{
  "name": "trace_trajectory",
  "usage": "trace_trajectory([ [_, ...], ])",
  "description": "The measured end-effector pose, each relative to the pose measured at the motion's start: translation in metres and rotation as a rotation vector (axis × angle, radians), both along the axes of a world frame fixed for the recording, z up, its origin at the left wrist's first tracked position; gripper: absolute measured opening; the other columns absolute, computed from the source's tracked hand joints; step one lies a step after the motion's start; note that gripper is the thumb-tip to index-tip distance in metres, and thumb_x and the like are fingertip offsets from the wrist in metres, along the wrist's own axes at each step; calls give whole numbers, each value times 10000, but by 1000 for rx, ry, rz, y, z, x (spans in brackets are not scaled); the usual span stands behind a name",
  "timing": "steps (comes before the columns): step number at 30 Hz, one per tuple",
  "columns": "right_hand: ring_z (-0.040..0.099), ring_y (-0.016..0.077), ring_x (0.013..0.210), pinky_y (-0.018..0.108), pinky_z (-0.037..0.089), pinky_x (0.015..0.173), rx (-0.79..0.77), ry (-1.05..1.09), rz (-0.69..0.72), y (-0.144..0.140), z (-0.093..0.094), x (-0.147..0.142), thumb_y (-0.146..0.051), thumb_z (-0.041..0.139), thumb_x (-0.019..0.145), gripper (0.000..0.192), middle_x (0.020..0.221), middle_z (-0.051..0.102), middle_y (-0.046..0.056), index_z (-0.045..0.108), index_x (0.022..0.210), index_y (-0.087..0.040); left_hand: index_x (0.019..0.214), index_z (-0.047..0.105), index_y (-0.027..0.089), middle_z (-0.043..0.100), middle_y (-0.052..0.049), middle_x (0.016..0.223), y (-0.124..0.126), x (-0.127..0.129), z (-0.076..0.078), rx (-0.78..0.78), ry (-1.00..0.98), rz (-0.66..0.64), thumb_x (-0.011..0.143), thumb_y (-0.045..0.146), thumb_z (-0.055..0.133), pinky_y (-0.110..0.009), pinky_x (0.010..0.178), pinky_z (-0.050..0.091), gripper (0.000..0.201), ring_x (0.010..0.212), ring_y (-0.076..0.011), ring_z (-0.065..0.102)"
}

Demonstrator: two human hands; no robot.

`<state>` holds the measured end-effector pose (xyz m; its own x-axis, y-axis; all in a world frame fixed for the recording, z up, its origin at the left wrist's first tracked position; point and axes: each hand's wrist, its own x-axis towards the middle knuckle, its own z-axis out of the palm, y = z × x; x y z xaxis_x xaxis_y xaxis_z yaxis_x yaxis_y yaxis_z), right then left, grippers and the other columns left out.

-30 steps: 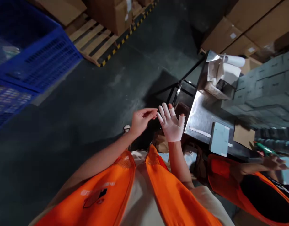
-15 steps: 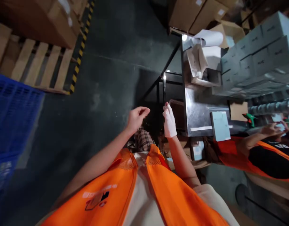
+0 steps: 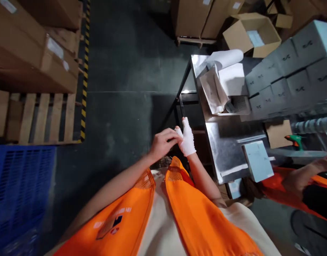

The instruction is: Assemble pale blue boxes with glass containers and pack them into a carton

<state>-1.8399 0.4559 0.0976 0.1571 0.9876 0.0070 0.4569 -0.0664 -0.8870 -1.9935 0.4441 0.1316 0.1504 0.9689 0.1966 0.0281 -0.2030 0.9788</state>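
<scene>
My right hand (image 3: 189, 142) wears a white knit glove (image 3: 187, 134), with its fingertips showing bare. Its fingers point forward, stretched out, with the thumb a little apart. My bare left hand (image 3: 163, 144) reaches across from the left, and its fingertips pinch the glove near the base of the thumb. Both hands are held in front of my orange vest (image 3: 118, 217), just left of a metal table (image 3: 215, 142).
White boxes (image 3: 285, 71) stand stacked on the table, near packing paper (image 3: 213, 89) and a pale blue box (image 3: 257, 160). A green tool (image 3: 296, 140) lies farther right. A co-worker's arm (image 3: 304, 177) is at the right. A blue crate (image 3: 22, 177) and wooden pallet (image 3: 43, 121) stand left.
My left hand has moved right and now touches the glove on my right hand; before, the hands were apart. The view has shifted, and the table and pallet appear lower.
</scene>
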Motion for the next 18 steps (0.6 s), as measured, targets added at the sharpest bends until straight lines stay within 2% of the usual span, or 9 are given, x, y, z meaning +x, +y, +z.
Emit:
trace_trajectory([
  [3, 382, 294, 1602, 487, 251, 1356, 6, -17, 30, 34, 10, 7, -801, 411, 990, 920, 1687, 435, 188, 474, 1601, -116, 782, 792, 204, 723, -16, 777, 60, -31, -6, -219, -128, 260, 823, 495, 862, -252, 723, 513, 302, 754, -146, 643],
  [6, 407, 285, 1589, 478, 265, 1352, 15, -7, 18, 68, 12, 12, -821, 410, 978, 915, 1667, 471, 177, 504, 1582, -141, 814, 765, 178, 693, -6, 727, 122, -51, -20, -322, -188, 348, 791, 573, 854, -229, 640, 483, 405, 675, -120, 602],
  [8, 438, 286, 1568, 488, 299, 1336, 30, 13, -17, 91, 11, 14, -791, 461, 979, 849, 1648, 503, 155, 532, 1564, -181, 825, 754, 165, 695, -14, 731, 160, -54, -31, -404, -252, 340, 760, 615, 853, -221, 616, 486, 466, 654, -108, 605],
  [10, 529, 297, 1490, 500, 398, 1276, 60, 55, -100, 113, 12, 16, -733, 558, 964, 754, 1583, 577, 150, 605, 1496, -202, 835, 751, 156, 708, -28, 757, 194, -52, -38, -482, -318, 299, 735, 633, 859, -219, 625, 509, 499, 658, -99, 625],
  [12, 695, 275, 1242, 462, 552, 1111, 101, 101, -250, 134, 17, 16, -669, 624, 952, 606, 1332, 742, 134, 721, 1325, -201, 852, 760, 150, 728, -38, 788, 225, -51, -42, -542, -374, 245, 700, 615, 890, -224, 656, 541, 506, 669, -93, 647],
  [14, 738, 202, 889, 361, 628, 848, 145, 142, -377, 157, 27, 9, -621, 651, 956, 494, 989, 785, 64, 767, 1195, -204, 886, 775, 149, 755, -46, 827, 256, -53, -43, -581, -418, 188, 662, 570, 932, -236, 701, 572, 502, 693, -95, 670],
  [15, 701, 168, 767, 320, 616, 748, 167, 156, -387, 171, 34, 1, -598, 661, 961, 465, 910, 762, 37, 766, 1199, -213, 906, 781, 150, 769, -50, 850, 270, -55, -42, -594, -436, 158, 650, 544, 947, -247, 729, 586, 499, 710, -98, 683],
  [16, 661, 144, 698, 296, 596, 686, 183, 159, -344, 186, 40, -9, -575, 674, 964, 451, 922, 755, 30, 755, 1244, -231, 927, 786, 151, 782, -54, 873, 285, -59, -40, -604, -449, 126, 645, 519, 955, -261, 758, 600, 493, 731, -105, 698],
  [18, 636, 131, 680, 292, 584, 649, 191, 135, -148, 225, 50, -36, -539, 707, 958, 497, 1140, 760, 57, 697, 1387, -288, 991, 795, 157, 801, -63, 919, 315, -67, -37, -616, -466, 54, 657, 474, 951, -297, 815, 619, 486, 786, -131, 733],
])
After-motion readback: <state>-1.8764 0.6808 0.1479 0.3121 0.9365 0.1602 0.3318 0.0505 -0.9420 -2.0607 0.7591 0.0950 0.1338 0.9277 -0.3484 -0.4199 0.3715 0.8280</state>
